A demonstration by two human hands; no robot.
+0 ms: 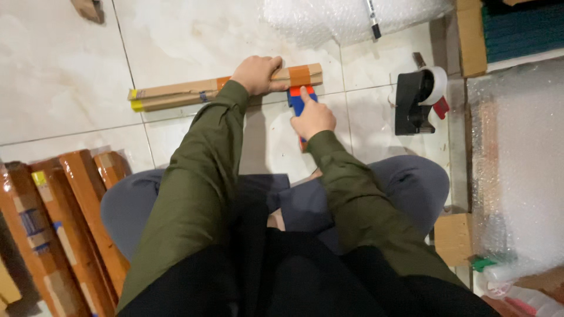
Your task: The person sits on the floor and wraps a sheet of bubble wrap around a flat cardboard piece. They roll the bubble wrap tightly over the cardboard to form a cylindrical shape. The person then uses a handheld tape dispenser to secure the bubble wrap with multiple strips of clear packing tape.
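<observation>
Pale glossy floor tiles fill the upper half of the frame, crossed by thin dark grout lines. Across the upper middle lies a long, narrow cardboard-wrapped bundle, brown with orange tape bands and a yellow end at its left tip. The left hand rests on top of it toward its right end, fingers curled over the far edge and pressing it to the floor. Just below, the right hand is clenched around a blue and orange tape dispenser, thumb stretched along its top; the tool's front end touches the bundle's near side beside the orange band. Both forearms wear olive green sleeves, and grey-trousered knees spread across the lower middle.

At the right of the frame stands a black tape dispenser with a white roll, well apart from the hands. Bubble wrap lies at the top centre with a marker pen on it, and more bubble wrap covers the right edge. A stack of similar brown taped bundles lies at the lower left. A cardboard box sits in the upper right corner.
</observation>
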